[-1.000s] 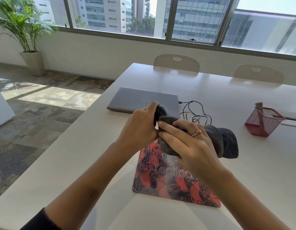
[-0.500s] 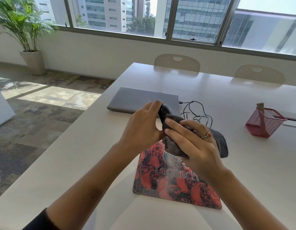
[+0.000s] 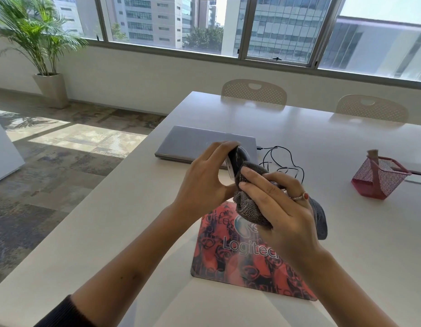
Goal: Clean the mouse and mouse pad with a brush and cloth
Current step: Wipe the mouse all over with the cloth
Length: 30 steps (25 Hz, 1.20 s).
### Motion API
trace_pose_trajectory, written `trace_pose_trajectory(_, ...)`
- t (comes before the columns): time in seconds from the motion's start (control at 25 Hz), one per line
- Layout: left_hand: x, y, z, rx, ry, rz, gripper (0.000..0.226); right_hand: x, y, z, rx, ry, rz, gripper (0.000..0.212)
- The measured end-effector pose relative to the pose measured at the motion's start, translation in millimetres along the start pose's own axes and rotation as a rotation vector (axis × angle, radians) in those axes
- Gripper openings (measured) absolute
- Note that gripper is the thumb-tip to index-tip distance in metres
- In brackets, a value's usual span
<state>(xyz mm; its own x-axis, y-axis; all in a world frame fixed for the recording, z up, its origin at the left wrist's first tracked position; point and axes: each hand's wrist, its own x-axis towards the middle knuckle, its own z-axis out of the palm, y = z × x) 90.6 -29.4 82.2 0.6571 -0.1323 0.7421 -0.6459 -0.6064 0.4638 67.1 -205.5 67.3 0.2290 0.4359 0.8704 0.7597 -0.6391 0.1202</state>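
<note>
— What is each hand gripping?
— The left hand (image 3: 204, 182) is closed around the mouse (image 3: 236, 161), lifted above the mouse pad (image 3: 228, 260). The right hand (image 3: 275, 208) clutches the cloth (image 3: 249, 208), pressed against the mouse's underside.

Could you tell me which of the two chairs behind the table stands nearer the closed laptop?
The left chair; it stands almost directly behind the laptop, while the right chair sits further along, behind the red mesh basket.

We see a rough grey woven cloth (image 3: 250, 210), a shiny plastic mouse (image 3: 236, 161), and a smooth white worktop (image 3: 134, 223).
</note>
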Motion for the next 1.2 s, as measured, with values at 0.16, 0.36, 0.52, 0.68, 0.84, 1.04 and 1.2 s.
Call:
trace_pose_trajectory(0.16,-0.8,2.4,2.8,0.084,-0.024,0.074,0.058,5.6,-8.9,-4.0,-0.033,-0.001,0.073,0.035)
trace_pose_trajectory(0.36,-5.5,7.5,7.3,0.205,-0.027,0.111,0.055,25.3,-20.2,-13.8,-0.117,-0.087,0.203,0.035)
trace_pose_trajectory(0.52,-5.2,10.3,4.2,0.243,-0.053,0.097,0.054,34.6,-23.5,-23.0,-0.165,-0.204,0.199,0.042)
trace_pose_trajectory(0.68,0.6,12.7,0.0,0.237,-0.049,0.116,0.054,29.0,-18.6,-28.3,-0.19,-0.189,0.113,0.037)
trace_pose_trajectory(0.84,2.2,15.6,-0.3,0.227,-0.028,0.069,0.056,16.0,-13.8,-28.8,-0.198,-0.191,0.055,0.035)
trace_pose_trajectory(1.04,0.1,17.5,3.4,0.193,-0.03,0.021,0.059,8.8,-7.7,-29.2,-0.158,-0.18,0.035,0.03)
trace_pose_trajectory(1.2,-3.5,19.0,6.4,0.24,-0.032,0.056,0.054,13.4,-11.1,-26.7,-0.149,-0.148,0.082,0.032)
